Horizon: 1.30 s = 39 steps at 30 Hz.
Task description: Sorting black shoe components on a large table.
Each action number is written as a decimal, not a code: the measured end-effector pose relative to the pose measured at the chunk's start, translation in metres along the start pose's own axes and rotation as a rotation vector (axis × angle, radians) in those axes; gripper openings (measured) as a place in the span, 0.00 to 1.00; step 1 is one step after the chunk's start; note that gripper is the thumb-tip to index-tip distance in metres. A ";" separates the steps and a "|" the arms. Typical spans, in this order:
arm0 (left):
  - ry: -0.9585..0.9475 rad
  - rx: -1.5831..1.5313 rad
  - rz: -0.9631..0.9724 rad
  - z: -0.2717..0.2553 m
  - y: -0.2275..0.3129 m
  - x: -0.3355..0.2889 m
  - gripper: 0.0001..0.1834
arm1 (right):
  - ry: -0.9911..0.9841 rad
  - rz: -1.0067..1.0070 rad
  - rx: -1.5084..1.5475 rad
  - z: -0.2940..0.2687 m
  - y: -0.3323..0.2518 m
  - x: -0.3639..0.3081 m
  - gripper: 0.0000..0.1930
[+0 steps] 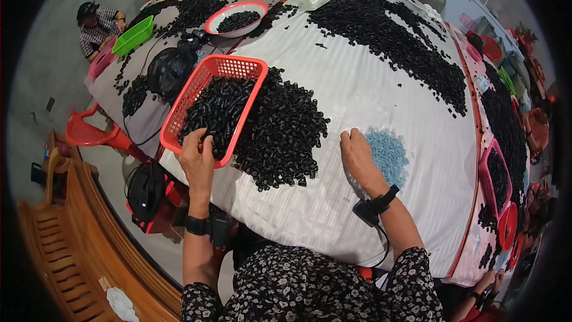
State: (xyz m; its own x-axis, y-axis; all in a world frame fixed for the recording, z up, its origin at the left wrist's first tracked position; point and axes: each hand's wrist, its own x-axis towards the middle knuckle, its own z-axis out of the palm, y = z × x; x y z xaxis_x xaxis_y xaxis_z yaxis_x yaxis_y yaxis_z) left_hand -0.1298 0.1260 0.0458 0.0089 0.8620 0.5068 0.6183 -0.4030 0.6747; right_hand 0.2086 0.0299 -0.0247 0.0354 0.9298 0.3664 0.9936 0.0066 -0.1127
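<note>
At the near end of a red plastic basket [260,70], my left hand [196,158] is closed, fingertips bent together over small black plastic pieces [217,107]. Whether one of them is in its fingers I cannot make out. My right hand [358,158] is also closed, fingers bent downward on the white cloth beside a pile of tiny pale blue clear pieces [387,155]; its fingertips are partly hidden. Between the hands a large heap of the same black pieces [283,131] spreads against the basket's right side. Both wrists wear dark bands.
The cloth-covered table [310,214] carries more black heaps [387,30] farther off. A red-rimmed white basin [244,9], a black bag [170,71] and a green basket [134,36] stand at the far left. A wooden bench [65,244] is at left. Other people sit around the edges.
</note>
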 end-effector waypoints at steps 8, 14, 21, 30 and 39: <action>0.097 0.123 0.361 0.015 0.022 -0.031 0.10 | 0.060 0.100 0.204 -0.017 -0.002 -0.008 0.08; -0.393 -0.130 0.544 0.069 0.058 -0.099 0.08 | 0.067 0.228 0.747 -0.045 -0.045 -0.027 0.08; -0.565 0.127 0.635 0.096 0.060 -0.113 0.11 | -0.160 0.338 1.118 -0.046 -0.079 -0.057 0.06; -0.504 0.033 0.573 0.091 0.053 -0.114 0.10 | -0.031 0.319 1.129 -0.039 -0.085 -0.062 0.04; -0.739 -0.907 -0.394 0.042 0.065 -0.102 0.05 | -0.236 0.510 1.583 -0.057 -0.089 -0.050 0.04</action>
State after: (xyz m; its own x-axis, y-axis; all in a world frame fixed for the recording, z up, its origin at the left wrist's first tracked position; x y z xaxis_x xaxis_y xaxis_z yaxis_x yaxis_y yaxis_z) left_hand -0.0579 0.0249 0.0157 0.5695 0.8209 -0.0415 -0.0866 0.1101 0.9901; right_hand 0.1241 -0.0383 0.0193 0.1364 0.9836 -0.1183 -0.1974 -0.0901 -0.9762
